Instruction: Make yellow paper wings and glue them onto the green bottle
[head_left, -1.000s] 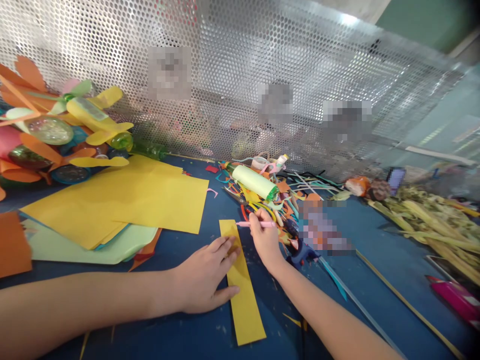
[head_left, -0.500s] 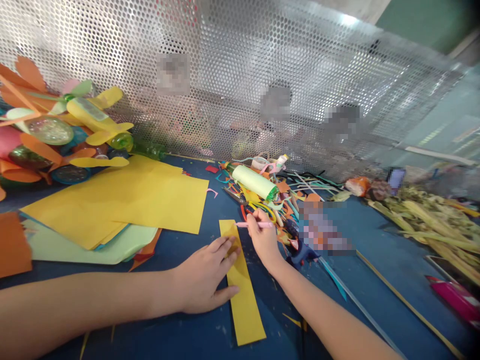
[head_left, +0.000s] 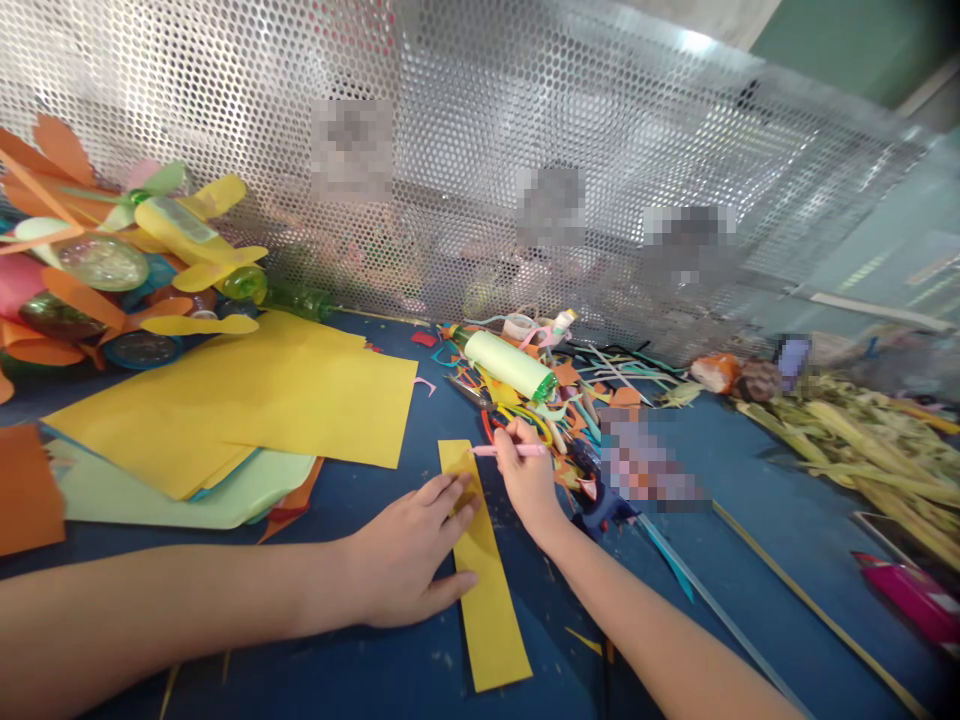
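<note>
A long strip of yellow paper (head_left: 491, 610) lies flat on the blue table in front of me. My left hand (head_left: 416, 552) rests across its left side, fingers spread and pressing it down. In my right hand (head_left: 529, 485) is a slim pink pen (head_left: 517, 450), pinched between thumb and fingers. The pen's tip meets the strip near its far right corner. Just beyond my right hand, scissors (head_left: 472, 392) with red and yellow handles lie among paper scraps, partly covered by the hand.
Yellow sheets (head_left: 315, 390) lie over a pale green tray (head_left: 157, 497) at left, below paper-winged bottles (head_left: 180, 225). A green bottle wrapped in paper (head_left: 510, 365) sits among scraps. Corn husks (head_left: 862, 435) and a magenta pouch (head_left: 907, 600) lie at right. Behind a perforated metal screen (head_left: 465, 130) are people.
My right hand and the pen have shifted very slightly left and stay at the strip's far corner. My left hand and the strip have not moved.
</note>
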